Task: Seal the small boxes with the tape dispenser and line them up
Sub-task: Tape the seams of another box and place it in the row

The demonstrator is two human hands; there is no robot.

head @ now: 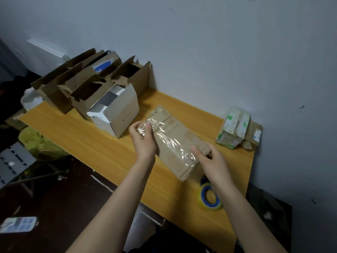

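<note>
A flat brown cardboard box [175,143] lies in the middle of the yellow table [94,136], with a strip of clear tape running along its top. My left hand [143,137] grips the box's far left end, thumb pressing the tape down. My right hand [209,157] holds the near right end, thumb on the tape. A roll of clear tape on a blue-cored dispenser [209,196] rests on the table just under my right wrist, partly hidden by it.
Several open brown boxes [85,83] and a white open box [116,110] crowd the table's far left. A crumpled green-and-white carton [235,128] sits against the wall at the right. A yellow bag [40,143] and clutter lie on the floor to the left.
</note>
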